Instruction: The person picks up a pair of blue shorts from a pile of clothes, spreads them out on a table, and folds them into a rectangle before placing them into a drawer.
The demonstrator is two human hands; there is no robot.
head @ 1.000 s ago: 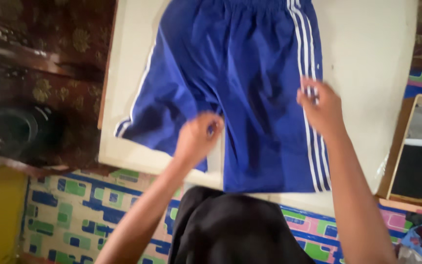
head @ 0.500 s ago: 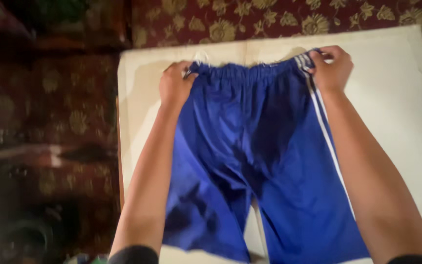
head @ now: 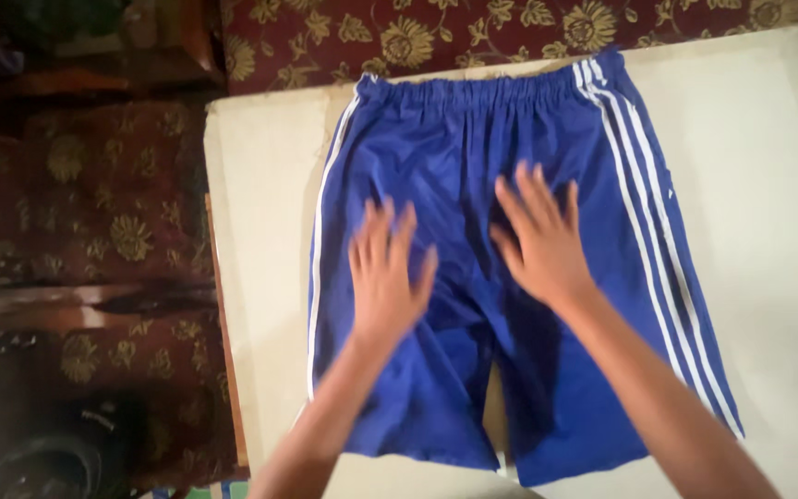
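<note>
Shorts [head: 454, 166], blue and white-striped, lie spread unfolded on the table [head: 750, 139] under flat, released left hand [head: 385, 277] and right hand [head: 538, 240].

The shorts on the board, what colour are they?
The shorts are bright blue with white stripes down both sides, seen in the head view.

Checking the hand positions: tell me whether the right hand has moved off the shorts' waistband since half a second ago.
Yes. The right hand has left the waistband and now lies flat, fingers spread, lower on the blue shorts, nearer the person.
</note>
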